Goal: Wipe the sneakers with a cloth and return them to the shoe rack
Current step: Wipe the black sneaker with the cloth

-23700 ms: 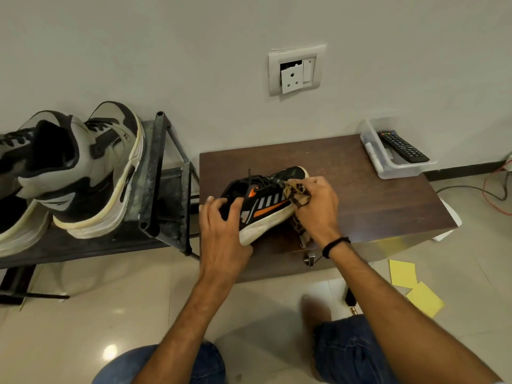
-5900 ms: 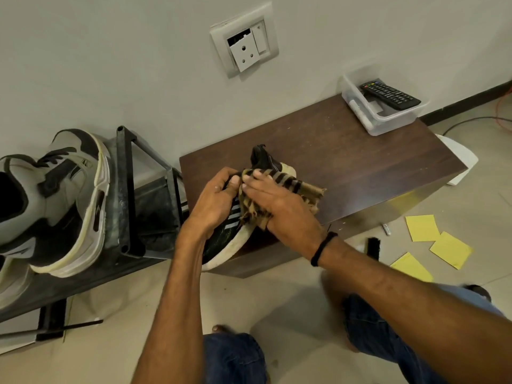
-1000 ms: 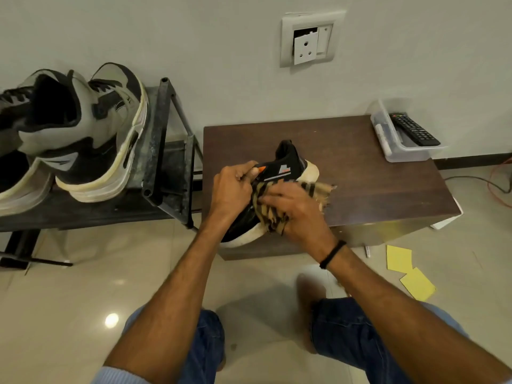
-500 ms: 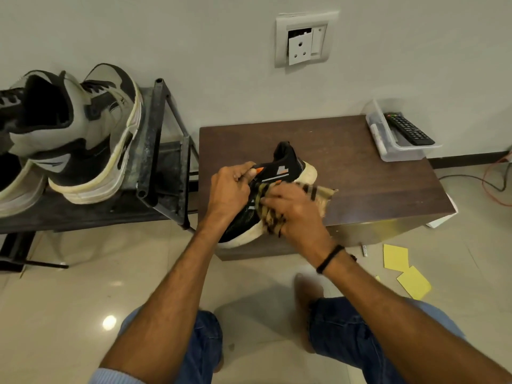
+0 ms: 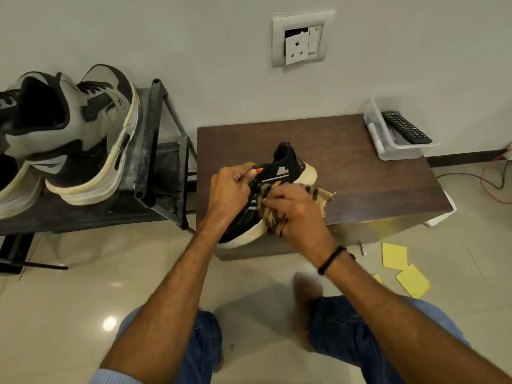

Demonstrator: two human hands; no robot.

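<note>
Head view: the sneaker (image 5: 282,173) rests tipped on the table (image 5: 374,184), with its toe over the front edge toward us and the rack (image 5: 155,151) just beside. Our left hand (image 5: 230,189) grips the collar, fingers curled round the upper. Our right hand (image 5: 293,212) holds the bunched cloth (image 5: 318,193) pressed against the side panel. To wipe well, we brace the shoe firmly, stroke toward the sole (the pale midsole likely needs most attention) and turn the cloth when soiled.

Your left hand (image 5: 230,189) grips the black mesh sneaker (image 5: 285,167) at its collar, fingers (image 5: 243,176) curled. Your right hand (image 5: 297,214), wrist wearing a black band (image 5: 331,259), holds the tan-and-brown checked cloth (image 5: 270,217) bunched against it. Both forearms (image 5: 177,286) reach forward.
</note>
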